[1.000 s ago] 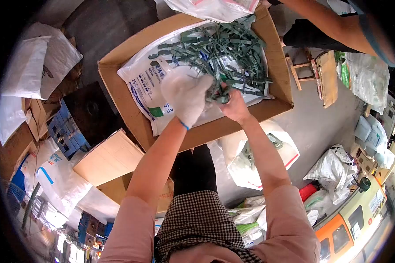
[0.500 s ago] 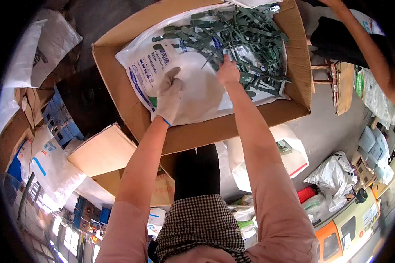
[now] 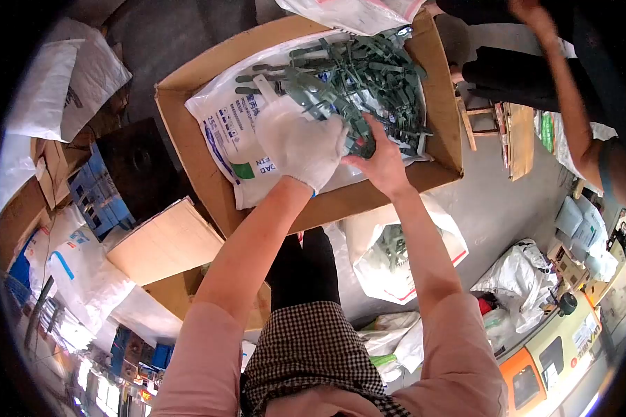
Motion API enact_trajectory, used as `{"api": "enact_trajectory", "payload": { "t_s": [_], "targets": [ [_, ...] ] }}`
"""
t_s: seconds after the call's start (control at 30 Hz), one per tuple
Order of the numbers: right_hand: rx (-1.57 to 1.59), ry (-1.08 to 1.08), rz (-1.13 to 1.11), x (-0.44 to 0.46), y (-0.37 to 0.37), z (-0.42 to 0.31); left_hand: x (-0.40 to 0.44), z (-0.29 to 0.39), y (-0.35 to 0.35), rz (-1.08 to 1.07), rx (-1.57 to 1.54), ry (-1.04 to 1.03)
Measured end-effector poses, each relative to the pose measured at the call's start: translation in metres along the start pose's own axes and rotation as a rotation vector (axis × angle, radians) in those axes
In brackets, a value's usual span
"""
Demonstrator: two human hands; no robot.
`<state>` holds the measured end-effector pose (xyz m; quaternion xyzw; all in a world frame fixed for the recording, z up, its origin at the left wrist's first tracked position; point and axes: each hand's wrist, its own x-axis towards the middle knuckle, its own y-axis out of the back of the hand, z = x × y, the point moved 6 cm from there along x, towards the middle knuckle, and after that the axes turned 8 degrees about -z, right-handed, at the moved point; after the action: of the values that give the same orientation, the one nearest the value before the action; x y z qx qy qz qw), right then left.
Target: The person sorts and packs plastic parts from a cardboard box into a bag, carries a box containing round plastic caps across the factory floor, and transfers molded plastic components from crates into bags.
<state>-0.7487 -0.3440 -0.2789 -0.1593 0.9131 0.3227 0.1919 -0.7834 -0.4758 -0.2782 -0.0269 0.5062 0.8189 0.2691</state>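
My left hand, in a white glove, is closed over the printed white sack, its curled fingertips against the green pieces; what they grip is hidden. A pale strip shows just beyond the glove. My bare right hand has thumb and fingers around a bunch of green plastic pieces, close to the left fingertips. More thin, flat green plastic pieces lie heaped on the white sack, inside a cardboard box.
Another white sack overlaps the box's far edge. Below the box stands an open white bag with green pieces inside. A co-worker's arm is at upper right, near a wooden stool. Cardboard lies at left.
My left hand has moved right and closed beside the green pieces. My right hand has turned and closed around a bunch of them. The view has shifted slightly; the co-worker's arm has moved.
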Motion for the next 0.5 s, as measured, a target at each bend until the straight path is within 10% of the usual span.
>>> {"api": "enact_trajectory", "payload": {
  "t_s": [0.23,0.37,0.43,0.5],
  "targets": [
    [-0.068,0.105,0.031,-0.007,-0.015,-0.012,-0.01,-0.022,-0.004,0.141,-0.428,0.183],
    [-0.043,0.282,0.162,-0.008,-0.009,-0.029,-0.011,-0.024,-0.022,-0.081,-1.548,0.354],
    [-0.021,0.394,0.217,-0.009,-0.011,-0.016,-0.019,-0.011,-0.019,-0.162,-1.545,0.099],
    [0.056,0.44,0.158,-0.009,-0.031,0.017,-0.025,-0.006,-0.035,-0.358,-2.027,0.38]
  ]
}}
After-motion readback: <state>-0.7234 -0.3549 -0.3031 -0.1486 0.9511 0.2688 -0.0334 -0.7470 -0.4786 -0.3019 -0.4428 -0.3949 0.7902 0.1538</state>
